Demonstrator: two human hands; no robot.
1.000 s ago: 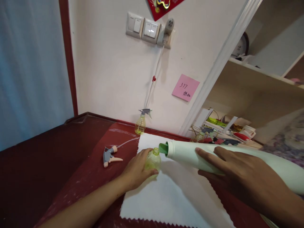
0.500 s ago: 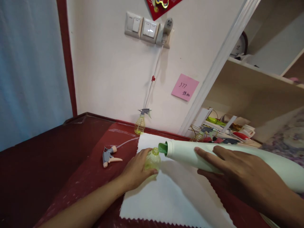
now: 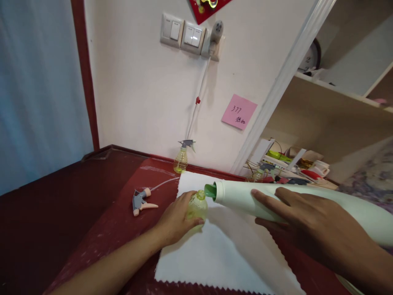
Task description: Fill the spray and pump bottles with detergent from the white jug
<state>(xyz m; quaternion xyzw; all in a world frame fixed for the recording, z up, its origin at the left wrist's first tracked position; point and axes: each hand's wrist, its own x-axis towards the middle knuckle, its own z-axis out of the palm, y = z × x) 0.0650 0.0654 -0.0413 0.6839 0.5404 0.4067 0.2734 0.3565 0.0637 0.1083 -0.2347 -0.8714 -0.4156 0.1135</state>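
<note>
Translucent yellow plastic small bottle (image 3: 197, 206), smooth and glossy; matt white plastic big bottle (image 3: 276, 200) with glossy green spout (image 3: 210, 191); soft white cloth (image 3: 221, 250), zigzag-cut edges; dark red tabletop (image 3: 76, 205), faintly sheened

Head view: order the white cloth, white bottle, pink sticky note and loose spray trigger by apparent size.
White cloth
White bottle, which is nearer the camera and runs out of frame, so this rank is unsure
Pink sticky note
Spray trigger

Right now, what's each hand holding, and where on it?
Left hand: small yellow bottle, around its body, on the white cloth. Right hand: large white bottle, around its upper body, green spout at the small one's mouth.
</note>
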